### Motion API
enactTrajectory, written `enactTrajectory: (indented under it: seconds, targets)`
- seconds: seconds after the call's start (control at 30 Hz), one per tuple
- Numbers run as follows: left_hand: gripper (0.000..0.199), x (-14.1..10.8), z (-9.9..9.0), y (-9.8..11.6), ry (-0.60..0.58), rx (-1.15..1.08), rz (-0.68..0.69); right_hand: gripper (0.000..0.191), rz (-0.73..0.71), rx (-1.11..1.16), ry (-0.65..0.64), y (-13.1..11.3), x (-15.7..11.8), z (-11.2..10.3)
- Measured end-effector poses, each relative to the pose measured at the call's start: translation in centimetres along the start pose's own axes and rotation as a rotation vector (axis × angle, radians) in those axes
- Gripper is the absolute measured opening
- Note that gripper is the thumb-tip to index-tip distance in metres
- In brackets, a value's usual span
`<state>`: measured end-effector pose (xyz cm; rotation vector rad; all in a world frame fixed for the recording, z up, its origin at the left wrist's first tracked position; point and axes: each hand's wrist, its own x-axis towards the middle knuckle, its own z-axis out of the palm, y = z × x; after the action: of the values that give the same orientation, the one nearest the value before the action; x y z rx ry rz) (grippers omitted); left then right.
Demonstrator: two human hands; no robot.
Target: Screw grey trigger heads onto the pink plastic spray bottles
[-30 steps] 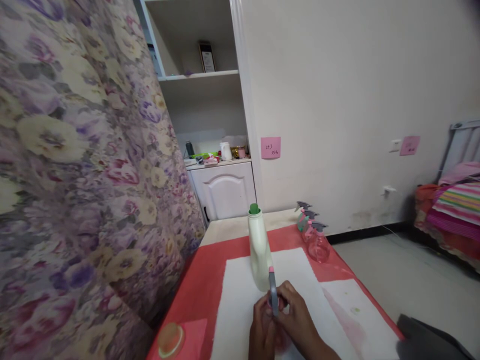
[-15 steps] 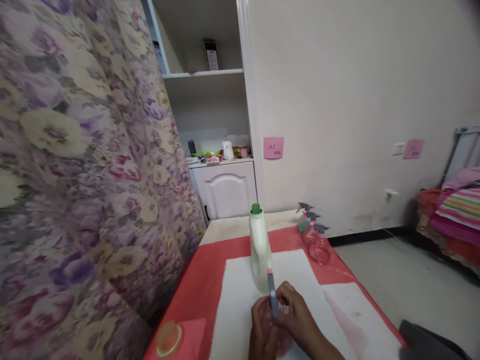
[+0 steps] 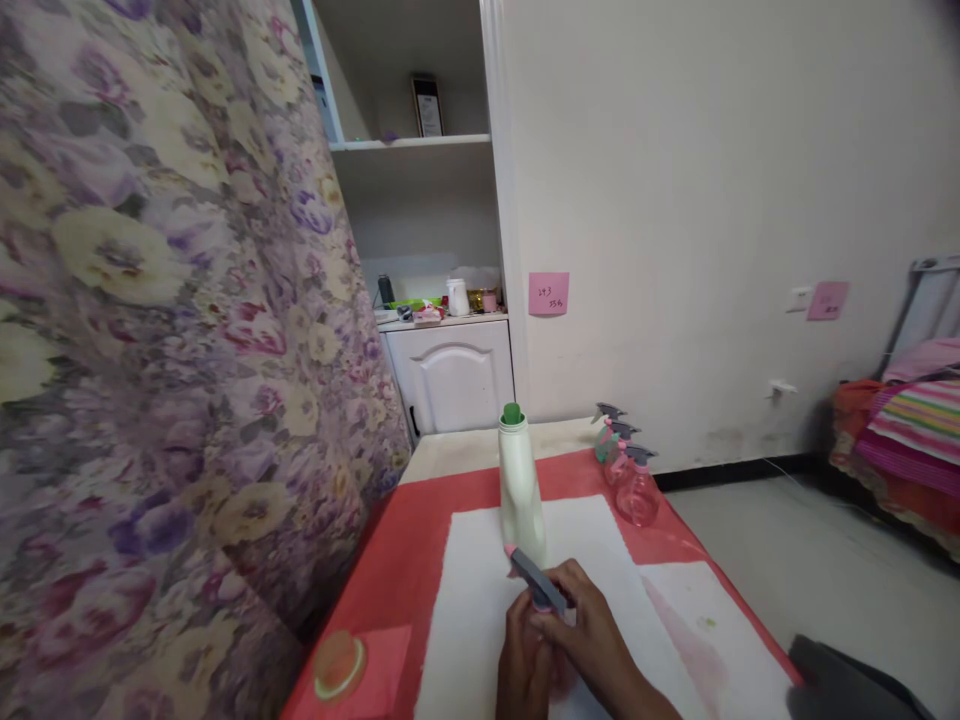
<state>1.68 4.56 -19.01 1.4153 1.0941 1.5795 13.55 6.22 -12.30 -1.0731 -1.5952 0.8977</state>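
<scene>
The left hand (image 3: pixel 521 650) is closing its grip around a spray bottle (image 3: pixel 550 600), while the right hand (image 3: pixel 589 625) is holding it too, fingers curling in just under its grey head (image 3: pixel 532 575). The bottle is staying above the near part of a white sheet (image 3: pixel 469 610), its pink nozzle tip (image 3: pixel 511 551) pointing far and to the left. The head is sitting at the neck; the palms are hiding the body, so whether it is fully tight I cannot tell, and any last tightening is remaining uncertain. Three other spray bottles (image 3: pixel 638 498) are standing along the right edge of the counter (image 3: pixel 375 570), already wearing their heads. Beyond the hands, a pale green jug (image 3: pixel 519 485) is standing upright, a green piece (image 3: pixel 512 412) showing at its mouth.
</scene>
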Motion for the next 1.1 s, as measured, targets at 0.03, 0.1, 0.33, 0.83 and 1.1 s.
enactTrajectory:
  seconds: [0.03, 0.1, 0.33, 0.83, 1.1]
  targets:
    - [0.052, 0.0, 0.0, 0.0, 0.004, -0.006, 0.001, 0.031, -0.020, 0.016, -0.020, -0.2, 0.0, -0.2]
    - [0.051, -0.1, 0.1, 0.1, 0.008, -0.029, -0.001, 0.028, -0.062, 0.030, -0.048, -0.5, -0.1, -0.5]
    - [0.050, 0.2, 0.2, 0.4, -0.028, -0.111, -0.062, 0.007, -0.085, 0.011, -0.092, -0.1, 0.3, -1.1]
    - [0.050, 1.7, -1.5, 3.1, -0.109, -0.044, -0.063, 0.020, -0.016, 0.061, 0.293, 2.6, -0.3, 2.6]
    - [0.031, 3.1, 0.1, 5.1, -0.035, 0.078, -0.077, 0.014, 0.034, 0.090, 0.309, 2.5, -0.3, 2.9]
